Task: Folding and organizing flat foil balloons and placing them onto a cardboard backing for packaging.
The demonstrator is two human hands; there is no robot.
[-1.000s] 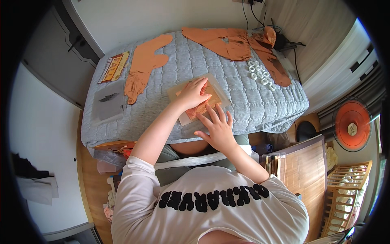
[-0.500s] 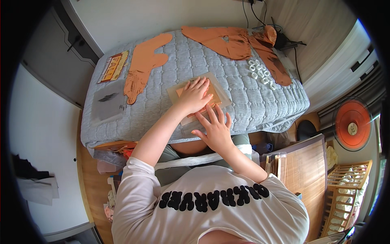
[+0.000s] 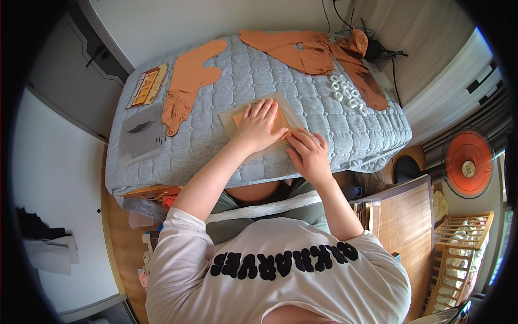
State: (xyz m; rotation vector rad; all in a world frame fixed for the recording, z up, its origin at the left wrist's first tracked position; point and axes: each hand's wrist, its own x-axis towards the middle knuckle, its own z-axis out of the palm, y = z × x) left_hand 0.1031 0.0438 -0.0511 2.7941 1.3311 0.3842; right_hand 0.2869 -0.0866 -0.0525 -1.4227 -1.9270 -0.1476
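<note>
A square copper-coloured foil sheet (image 3: 279,127) lies on a larger translucent, greyish board (image 3: 295,120) near the bed's front edge. My left hand (image 3: 258,128) rests flat on the foil, palm down, fingers stretched out, and covers much of it. At the foil's lower right corner, the fingertips of my right hand (image 3: 311,155) touch its edge. The right fingers are extended side by side with the thumb apart; whether they hold any of the foil cannot be made out.
Large crinkled copper-coloured foil pieces (image 3: 186,81) (image 3: 294,51) lie on the quilted mattress (image 3: 216,116). Several white rings (image 3: 352,93) sit at the right. A colourful picture sheet (image 3: 147,86) and a clear sheet with dark marks (image 3: 141,137) are at the left. An orange fan (image 3: 468,168) stands beyond the bed.
My right hand has moved right and slightly up, from below the foil to its lower right corner, its fingers closer together. My left hand stays flat on the foil.
</note>
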